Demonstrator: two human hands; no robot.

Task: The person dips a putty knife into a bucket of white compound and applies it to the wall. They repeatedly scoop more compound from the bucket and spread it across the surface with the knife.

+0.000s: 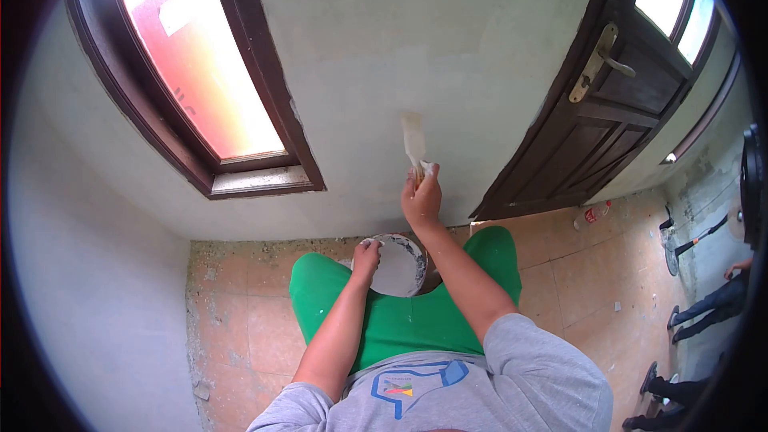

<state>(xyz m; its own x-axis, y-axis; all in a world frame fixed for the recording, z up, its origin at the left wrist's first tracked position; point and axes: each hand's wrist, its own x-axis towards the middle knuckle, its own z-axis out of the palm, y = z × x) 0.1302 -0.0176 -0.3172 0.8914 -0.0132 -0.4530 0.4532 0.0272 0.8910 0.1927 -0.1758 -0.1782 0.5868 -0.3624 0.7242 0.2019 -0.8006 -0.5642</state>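
Two grips: right hand fisted round the light, stiff brush at its handle; left hand pinches the paint pail by the rim, likely heavy and slick.

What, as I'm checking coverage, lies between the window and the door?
Wall, bare but for the brush the right hand holds to it, in the head view.

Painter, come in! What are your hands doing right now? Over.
Right hand shut on brush, bristles on wall. Left hand gripping bucket rim. Nothing between brush and wall. Over.
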